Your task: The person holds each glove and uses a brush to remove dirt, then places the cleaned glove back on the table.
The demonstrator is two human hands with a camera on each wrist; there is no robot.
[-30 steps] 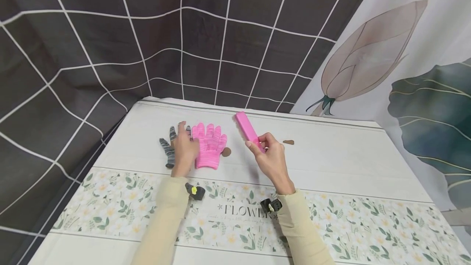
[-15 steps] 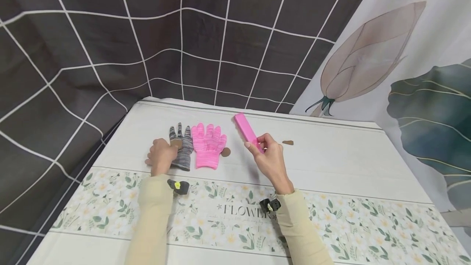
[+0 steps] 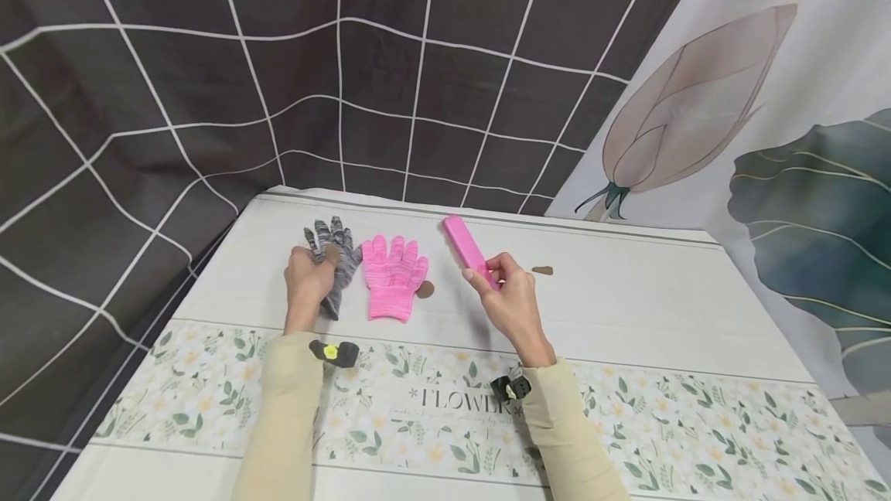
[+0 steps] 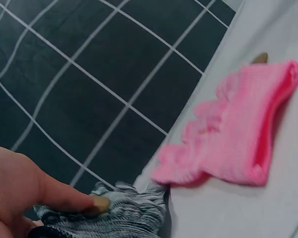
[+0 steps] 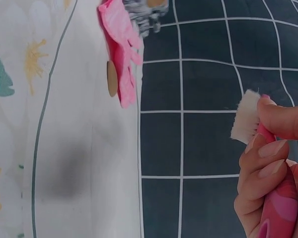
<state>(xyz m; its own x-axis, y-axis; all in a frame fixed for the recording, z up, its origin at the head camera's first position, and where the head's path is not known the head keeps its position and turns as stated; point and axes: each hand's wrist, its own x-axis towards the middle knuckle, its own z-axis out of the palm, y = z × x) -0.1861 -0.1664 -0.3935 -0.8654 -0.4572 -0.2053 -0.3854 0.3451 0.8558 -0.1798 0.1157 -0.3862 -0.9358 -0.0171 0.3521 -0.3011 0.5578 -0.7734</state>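
Observation:
My left hand [image 3: 307, 282] grips the left edge of a grey striped knit glove [image 3: 343, 257]. In the left wrist view, the thumb presses by a small tan disc [image 4: 100, 205] lying on that glove, whose knit bunches up. Right beside it a pink knit glove [image 3: 394, 277] lies flat, its fingers pointing away from me. My right hand [image 3: 517, 308] holds a pink brush [image 3: 465, 242] above the table, tilted up to the left. White bristles [image 5: 247, 116] show in the right wrist view.
A brown disc [image 3: 425, 289] lies at the pink glove's right edge. Farther right is a small flat brown piece [image 3: 543, 270]. The white tablecloth [image 3: 626, 296] has a floral band in front. A dark grid curtain [image 3: 379, 99] hangs behind the table.
My left hand moved left off the grey glove, then took hold of its left edge. That glove has shifted slightly up and left and turned. The right hand and brush stay nearly still.

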